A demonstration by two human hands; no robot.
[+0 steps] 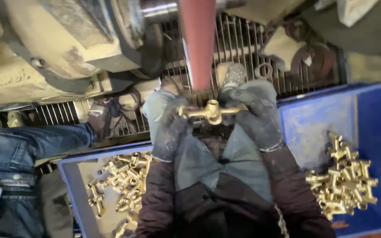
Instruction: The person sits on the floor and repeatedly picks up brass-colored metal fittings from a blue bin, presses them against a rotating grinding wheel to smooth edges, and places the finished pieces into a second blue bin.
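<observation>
Two blue crates, two gloved hands, one brass fitting held up. Left blue crate [73, 189] heaped with brass fittings [122, 176], too tangled to count, partly hidden behind the sleeves. Left hand [170, 128] clenched round one end of the brass fitting [211, 112], right hand [256, 112] gripping the other, just below the red belt [198, 39], its top cut off. Right blue crate [375, 132] with another heap of fittings [342, 180], uncountable.

l hand [169, 132] gloved, grip closed | r hand [257, 115] gloved, grip closed | both arms fwd, hands level, near together
</observation>
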